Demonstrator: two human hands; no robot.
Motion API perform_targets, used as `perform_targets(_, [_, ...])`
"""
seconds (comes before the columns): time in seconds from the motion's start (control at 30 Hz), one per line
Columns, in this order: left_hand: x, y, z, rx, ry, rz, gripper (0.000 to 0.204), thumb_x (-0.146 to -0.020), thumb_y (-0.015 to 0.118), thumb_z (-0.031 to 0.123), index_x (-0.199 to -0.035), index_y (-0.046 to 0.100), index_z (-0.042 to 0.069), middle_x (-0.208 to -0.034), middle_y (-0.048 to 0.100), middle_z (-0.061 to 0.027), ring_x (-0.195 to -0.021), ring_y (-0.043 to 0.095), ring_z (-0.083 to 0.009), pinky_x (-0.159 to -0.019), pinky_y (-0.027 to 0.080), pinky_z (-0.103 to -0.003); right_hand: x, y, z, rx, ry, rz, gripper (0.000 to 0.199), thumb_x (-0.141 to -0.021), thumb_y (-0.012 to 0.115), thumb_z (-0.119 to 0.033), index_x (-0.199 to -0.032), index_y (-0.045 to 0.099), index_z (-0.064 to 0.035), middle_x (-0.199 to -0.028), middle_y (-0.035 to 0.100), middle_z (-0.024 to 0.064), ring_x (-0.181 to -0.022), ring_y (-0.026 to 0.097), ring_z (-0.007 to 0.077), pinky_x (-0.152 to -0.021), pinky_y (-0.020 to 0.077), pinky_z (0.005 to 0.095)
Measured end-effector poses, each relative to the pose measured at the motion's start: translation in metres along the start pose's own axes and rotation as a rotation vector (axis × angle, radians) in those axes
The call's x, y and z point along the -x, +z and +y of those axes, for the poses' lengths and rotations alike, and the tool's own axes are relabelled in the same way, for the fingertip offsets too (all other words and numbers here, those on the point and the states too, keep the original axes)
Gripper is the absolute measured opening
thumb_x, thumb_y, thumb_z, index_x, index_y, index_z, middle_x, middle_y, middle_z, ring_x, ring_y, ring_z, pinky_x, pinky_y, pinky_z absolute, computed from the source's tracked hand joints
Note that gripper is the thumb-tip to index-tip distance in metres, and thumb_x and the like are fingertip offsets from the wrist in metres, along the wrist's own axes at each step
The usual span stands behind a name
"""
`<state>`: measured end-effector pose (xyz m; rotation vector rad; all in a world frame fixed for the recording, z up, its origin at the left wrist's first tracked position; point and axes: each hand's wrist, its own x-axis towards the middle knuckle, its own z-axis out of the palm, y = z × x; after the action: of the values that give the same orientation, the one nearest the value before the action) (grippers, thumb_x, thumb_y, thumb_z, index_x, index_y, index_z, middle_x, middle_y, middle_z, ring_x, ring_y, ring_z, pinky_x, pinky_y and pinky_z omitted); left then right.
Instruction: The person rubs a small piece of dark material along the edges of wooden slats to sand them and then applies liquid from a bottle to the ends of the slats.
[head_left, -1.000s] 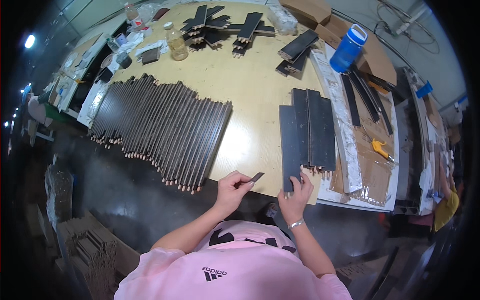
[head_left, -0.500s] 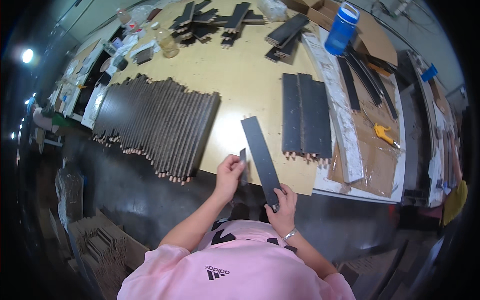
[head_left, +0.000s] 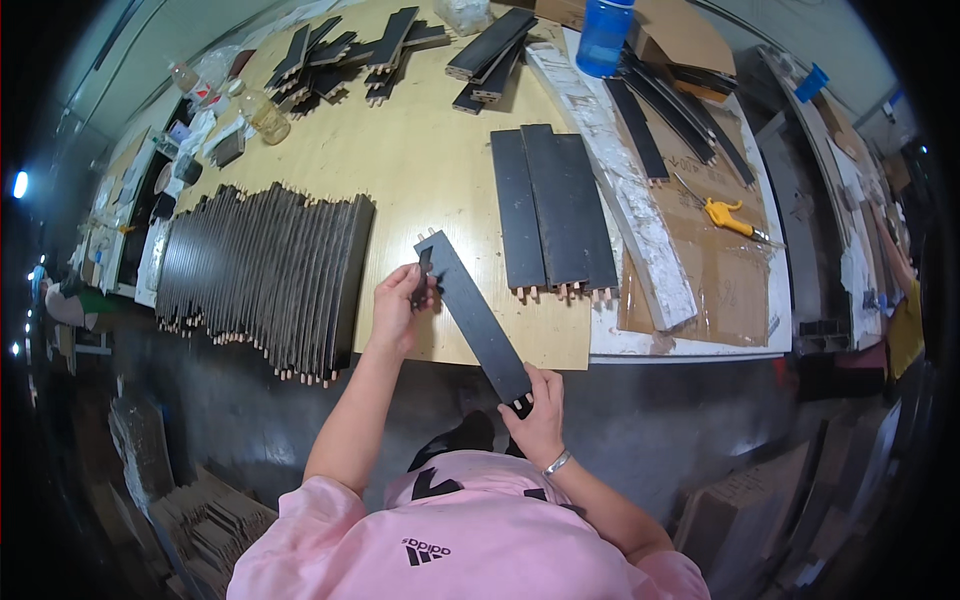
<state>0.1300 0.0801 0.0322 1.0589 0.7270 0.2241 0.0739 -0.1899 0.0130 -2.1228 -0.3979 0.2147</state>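
My right hand (head_left: 540, 412) grips the near end of a dark slat (head_left: 478, 318), fingers closed around its edge. The slat slants away to the upper left over the table's front edge, and light wooden dowels stick out of both ends. Near its far end, my left hand (head_left: 396, 305) pinches a small thin dark piece (head_left: 424, 268), perhaps a scraper or blade; its exact kind is unclear. That piece lies against or just over the slat's left edge. To the left, a long row of dark slats (head_left: 270, 270) stands packed on edge, dowels showing.
Several dark slats (head_left: 555, 210) lie flat at the right, beside a long white block (head_left: 625, 200). Beyond them are a yellow air blow gun (head_left: 730, 215) on cardboard and a blue bottle (head_left: 603, 40). Crossed slat piles (head_left: 315, 65) and a clear bottle (head_left: 262, 115) stand at the back.
My left hand has moved up and forward with the small dark piece to the slat's far end. The slat now leans further left. The whole view has shifted slightly.
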Motion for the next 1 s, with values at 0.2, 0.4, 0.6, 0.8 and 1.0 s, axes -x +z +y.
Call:
perform_targets(0.2, [-0.060, -0.007, -0.003, -0.592, 0.373, 0.110, 0.013, -0.087, 0.068, 0.000, -0.100, 0.069, 0.002, -0.084, 0.070, -0.0052, -0.069, 0.062, -0.0140, -0.066, 0.049, -0.027, 0.013, 0.017, -0.006, -0.121, 0.109, 0.077, 0.071, -0.069, 0.082, 0.000, -0.133, 0.052, 0.0001, -0.112, 0.051, 0.0135, -0.089, 0.058, 0.0225, -0.075, 0.0531, 0.0312])
perform_targets(0.4, [-0.066, 0.005, -0.007, -1.213, 1.022, 0.205, 0.009, -0.080, 0.070, 0.008, -0.083, 0.062, 0.010, -0.083, 0.061, -0.0073, -0.084, 0.061, -0.0289, -0.070, 0.050, -0.044, 0.022, 0.030, -0.015, -0.150, 0.144, 0.129, 0.070, -0.068, 0.084, 0.000, -0.131, 0.053, 0.0006, -0.108, 0.052, 0.0097, -0.077, 0.057, 0.0170, -0.069, 0.0524, 0.0284])
perform_targets(0.6, [0.026, 0.010, -0.045, -1.116, 1.145, -0.330, 0.013, -0.075, 0.069, 0.005, -0.080, 0.059, 0.010, -0.076, 0.056, -0.0091, -0.077, 0.061, -0.0300, -0.061, 0.051, -0.043, 0.021, 0.031, -0.015, -0.160, 0.186, 0.123, 0.068, -0.070, 0.083, 0.000, -0.131, 0.052, 0.0025, -0.113, 0.051, 0.0121, -0.082, 0.060, 0.0176, -0.071, 0.0538, 0.0279])
perform_targets(0.8, [-0.038, 0.012, -0.015, -1.219, 1.059, 0.034, 0.006, -0.082, 0.066, 0.007, -0.086, 0.065, 0.010, -0.084, 0.062, -0.0093, -0.083, 0.062, -0.0318, -0.069, 0.051, -0.044, 0.025, 0.039, 0.000, -0.243, 0.253, 0.156, 0.067, -0.071, 0.084, -0.003, -0.130, 0.053, 0.0032, -0.101, 0.056, 0.0086, -0.072, 0.057, 0.0127, -0.067, 0.0523, 0.0268])
perform_targets(1.0, [0.039, 0.012, -0.053, -1.238, 1.125, -0.201, 0.008, -0.075, 0.071, 0.008, -0.078, 0.064, 0.010, -0.076, 0.056, -0.0093, -0.071, 0.061, -0.0306, -0.058, 0.049, -0.042, 0.022, 0.038, 0.006, -0.373, 0.320, 0.138, 0.066, -0.069, 0.085, -0.004, -0.128, 0.056, 0.0009, -0.101, 0.060, 0.0080, -0.070, 0.056, 0.0115, -0.067, 0.0518, 0.0257])
